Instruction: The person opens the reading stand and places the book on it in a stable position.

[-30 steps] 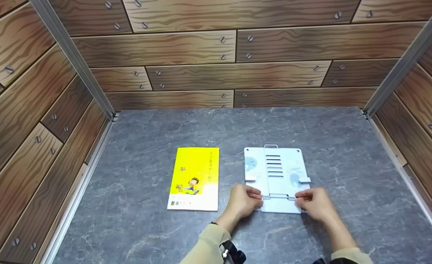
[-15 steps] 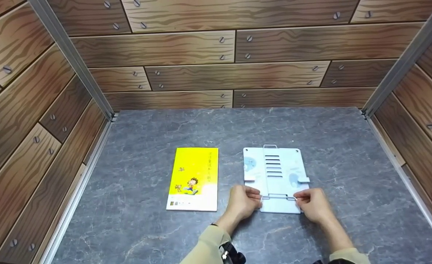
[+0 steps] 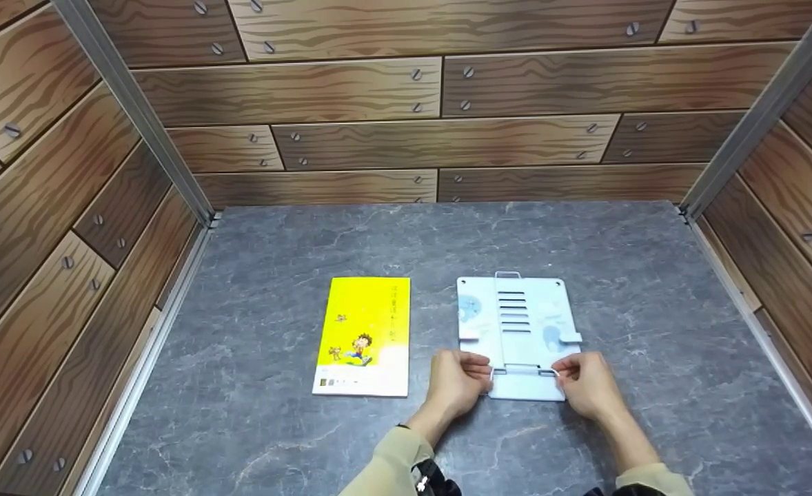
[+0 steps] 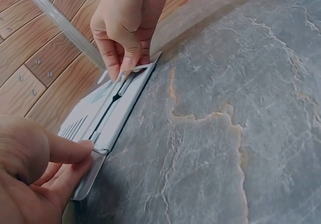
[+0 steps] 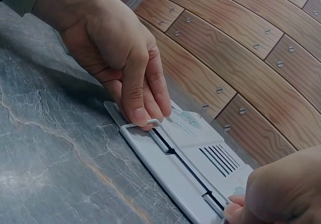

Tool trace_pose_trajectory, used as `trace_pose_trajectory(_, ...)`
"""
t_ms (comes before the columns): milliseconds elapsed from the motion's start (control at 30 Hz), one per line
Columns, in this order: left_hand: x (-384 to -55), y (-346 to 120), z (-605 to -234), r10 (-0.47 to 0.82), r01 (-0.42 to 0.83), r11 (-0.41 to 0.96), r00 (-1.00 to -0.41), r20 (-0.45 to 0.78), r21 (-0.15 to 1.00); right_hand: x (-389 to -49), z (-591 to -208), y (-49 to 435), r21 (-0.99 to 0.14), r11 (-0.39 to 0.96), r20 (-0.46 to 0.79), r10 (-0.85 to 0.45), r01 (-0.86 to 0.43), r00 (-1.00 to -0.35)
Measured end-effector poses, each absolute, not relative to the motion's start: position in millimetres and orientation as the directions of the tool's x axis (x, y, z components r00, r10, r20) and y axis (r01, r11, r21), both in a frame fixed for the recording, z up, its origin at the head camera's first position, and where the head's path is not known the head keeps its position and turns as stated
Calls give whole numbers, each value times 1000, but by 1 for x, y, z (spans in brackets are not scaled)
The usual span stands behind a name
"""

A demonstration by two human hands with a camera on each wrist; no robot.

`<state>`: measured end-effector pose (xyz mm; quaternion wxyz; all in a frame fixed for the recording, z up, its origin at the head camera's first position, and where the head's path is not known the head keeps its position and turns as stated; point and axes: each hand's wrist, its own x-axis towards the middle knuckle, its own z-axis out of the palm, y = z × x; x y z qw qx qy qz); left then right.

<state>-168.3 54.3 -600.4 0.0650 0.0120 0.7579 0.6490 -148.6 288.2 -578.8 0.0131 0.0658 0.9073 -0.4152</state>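
A pale blue book stand (image 3: 513, 310) lies folded flat on the grey marbled table, printed with soft blue shapes and cut with several slots. Along its near part runs a thin white wire bar (image 5: 194, 166). My left hand (image 3: 455, 382) pinches the bar's left end between thumb and fingers. At the opposite end, my right hand (image 3: 589, 386) does the same with its own thumb and fingers. Both wrist views show the bent wire ends at the fingertips, close over the stand's front panel. Two small clips (image 3: 571, 337) jut from the panel's sides.
A yellow book (image 3: 364, 331) with a cartoon child on its cover lies left of the stand. Wood-patterned walls (image 3: 440, 89) and metal corner posts (image 3: 151, 103) enclose the table (image 3: 289, 448) at the back and sides.
Both hands keep their pinch on the wire bar, and its right end shows slightly more beside the right fingertips. The stand and book stay in place.
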Motion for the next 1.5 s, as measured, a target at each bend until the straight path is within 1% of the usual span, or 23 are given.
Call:
trace_pose_trajectory(267,-165,55,-603,106,-2,158,-994,-19,987,-148,-577,287,-734,663,-91,116,146,-989)
trace_pose_trajectory(400,-163,55,-604,104,6,153,-994,-11,988,-147,-578,286,-732,667,-85,114,140,-990)
trace_pose_trajectory(633,-162,52,-607,128,13,164,-992,-8,986,-145,-580,289,-769,631,-54,91,100,-994)
trace_pose_trajectory(733,-163,50,-606,147,20,171,-989,-5,985,-145,-579,293,-796,599,-66,58,87,-996)
trace_pose_trajectory(833,-165,49,-603,169,4,169,-985,-25,986,-145,-576,297,-813,575,-104,18,95,-994)
trace_pose_trajectory(967,-168,49,-598,184,-18,223,-981,-60,975,-147,-572,302,-809,580,-147,-43,95,-988)
trace_pose_trajectory(1067,-171,50,-595,192,-18,273,-979,-73,962,-150,-572,304,-801,592,-154,-71,82,-986)
trace_pose_trajectory(1233,-174,54,-593,198,-37,306,-975,-101,951,-153,-574,302,-799,596,-150,-59,86,-987)
trace_pose_trajectory(1400,-175,57,-594,179,-73,300,-975,-131,951,-153,-577,296,-795,595,-145,4,119,-989)
trace_pose_trajectory(1500,-175,58,-595,170,-81,288,-976,-134,954,-153,-579,294,-795,594,-124,32,118,-992)
